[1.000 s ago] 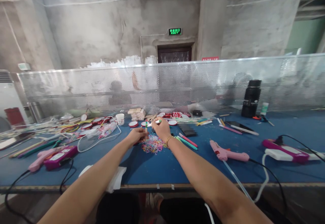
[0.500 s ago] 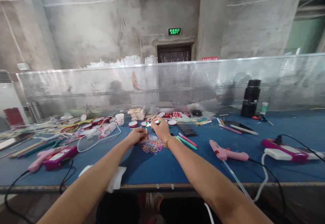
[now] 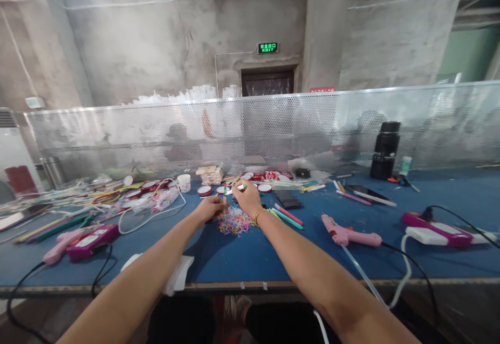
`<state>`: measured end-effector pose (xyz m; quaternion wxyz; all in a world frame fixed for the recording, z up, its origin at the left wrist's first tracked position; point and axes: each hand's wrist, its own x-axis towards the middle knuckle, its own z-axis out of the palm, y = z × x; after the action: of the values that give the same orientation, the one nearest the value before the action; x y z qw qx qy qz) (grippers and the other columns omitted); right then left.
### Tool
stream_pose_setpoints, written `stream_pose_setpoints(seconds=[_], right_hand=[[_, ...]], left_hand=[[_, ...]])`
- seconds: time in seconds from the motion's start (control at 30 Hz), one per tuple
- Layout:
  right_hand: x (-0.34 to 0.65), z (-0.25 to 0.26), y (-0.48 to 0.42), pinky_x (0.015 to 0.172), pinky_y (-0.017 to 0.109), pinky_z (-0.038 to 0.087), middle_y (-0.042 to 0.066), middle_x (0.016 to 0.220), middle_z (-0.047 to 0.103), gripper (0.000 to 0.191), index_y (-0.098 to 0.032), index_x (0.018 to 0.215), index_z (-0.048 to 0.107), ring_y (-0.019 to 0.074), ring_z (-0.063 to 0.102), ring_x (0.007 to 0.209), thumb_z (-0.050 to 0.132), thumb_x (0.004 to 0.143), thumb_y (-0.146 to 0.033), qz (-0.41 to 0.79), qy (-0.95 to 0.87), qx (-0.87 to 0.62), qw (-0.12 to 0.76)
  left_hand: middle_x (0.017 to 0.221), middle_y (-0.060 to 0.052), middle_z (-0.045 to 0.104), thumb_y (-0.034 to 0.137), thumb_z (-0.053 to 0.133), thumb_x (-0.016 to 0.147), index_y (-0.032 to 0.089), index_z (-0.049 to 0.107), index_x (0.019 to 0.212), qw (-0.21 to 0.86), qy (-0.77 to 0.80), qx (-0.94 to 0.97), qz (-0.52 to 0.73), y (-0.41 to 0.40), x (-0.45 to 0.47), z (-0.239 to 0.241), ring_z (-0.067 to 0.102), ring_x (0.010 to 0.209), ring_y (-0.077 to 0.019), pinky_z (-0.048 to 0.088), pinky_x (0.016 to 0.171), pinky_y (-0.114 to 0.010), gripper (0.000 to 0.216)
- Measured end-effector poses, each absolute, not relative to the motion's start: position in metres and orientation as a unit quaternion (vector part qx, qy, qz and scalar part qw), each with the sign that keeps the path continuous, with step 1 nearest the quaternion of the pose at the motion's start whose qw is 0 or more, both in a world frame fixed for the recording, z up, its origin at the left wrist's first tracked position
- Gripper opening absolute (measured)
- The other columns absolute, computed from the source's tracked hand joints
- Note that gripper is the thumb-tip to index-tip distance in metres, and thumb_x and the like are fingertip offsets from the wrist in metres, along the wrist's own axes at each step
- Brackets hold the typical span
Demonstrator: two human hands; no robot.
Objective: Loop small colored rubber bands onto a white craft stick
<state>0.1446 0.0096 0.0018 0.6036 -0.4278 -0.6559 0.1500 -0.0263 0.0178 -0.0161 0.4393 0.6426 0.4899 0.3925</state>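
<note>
My left hand (image 3: pixel 210 209) is closed on a thin upright wooden stick (image 3: pixel 225 192) with green and red marks near its top. In my right hand (image 3: pixel 248 198) is a white marker pen (image 3: pixel 233 190) with a green end, its other end pointing left at the stick. Whether the pen touches the stick is too small to tell. Both hands are over a heap of coloured rubber bands (image 3: pixel 236 224). Just right of my right wrist lie several coloured marker pens (image 3: pixel 288 218) and a dark phone-like slab (image 3: pixel 289 198).
A pink glue gun (image 3: pixel 351 236) and a purple-and-white power strip (image 3: pixel 441 233) lie right; another glue gun (image 3: pixel 64 244) lies left. Behind are a paper cup (image 3: pixel 184 183), wooden pieces (image 3: pixel 211 174), red-rimmed discs (image 3: pixel 204 190) and a black bottle (image 3: pixel 385 151) before a perforated metal screen (image 3: pixel 148 136).
</note>
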Motion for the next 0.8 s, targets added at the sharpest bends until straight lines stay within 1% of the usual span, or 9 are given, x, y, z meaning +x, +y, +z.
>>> stream_pose_setpoints(seconds=[0.17,0.37,0.67,0.8], right_hand=[[0.1448,0.0026,0.0098,0.066,0.023,0.041,0.000,0.068,0.063,0.012,-0.021,0.069,0.057,0.0152,0.056,0.070,0.051,0.074,-0.030,0.149,-0.652,-0.433,0.605],[0.1453,0.0033,0.0084,0.065,0.023,0.041,0.000,0.067,0.063,0.013,-0.021,0.067,0.057,0.0151,0.056,0.069,0.051,0.075,-0.030,0.146,-0.657,-0.429,0.602],[0.1455,0.0026,0.0093,0.064,0.023,0.040,-0.001,0.066,0.062,0.014,-0.021,0.066,0.056,0.0148,0.054,0.068,0.050,0.075,-0.030,0.140,-0.659,-0.418,0.609],[0.1459,0.0028,0.0100,0.064,0.023,0.039,-0.001,0.066,0.062,0.012,-0.021,0.067,0.057,0.0149,0.054,0.067,0.052,0.074,-0.030,0.139,-0.652,-0.435,0.605]], left_hand=[[0.066,-0.003,0.067,0.041,0.075,0.062,0.015,0.061,0.073,0.435,0.491,0.644,0.393,0.0186,-0.0272,-0.0161,0.054,0.046,-0.0080,0.036,0.043,-0.019,0.031],[0.065,-0.003,0.067,0.041,0.075,0.061,0.015,0.062,0.077,0.445,0.484,0.641,0.396,0.0188,-0.0272,-0.0158,0.053,0.045,-0.0083,0.036,0.043,-0.020,0.034],[0.067,-0.004,0.068,0.040,0.075,0.061,0.014,0.062,0.076,0.432,0.495,0.641,0.398,0.0168,-0.0255,-0.0137,0.053,0.046,-0.0082,0.035,0.042,-0.019,0.033],[0.066,-0.004,0.068,0.040,0.076,0.060,0.014,0.062,0.077,0.431,0.496,0.639,0.401,0.0170,-0.0260,-0.0139,0.053,0.045,-0.0084,0.034,0.042,-0.020,0.033]])
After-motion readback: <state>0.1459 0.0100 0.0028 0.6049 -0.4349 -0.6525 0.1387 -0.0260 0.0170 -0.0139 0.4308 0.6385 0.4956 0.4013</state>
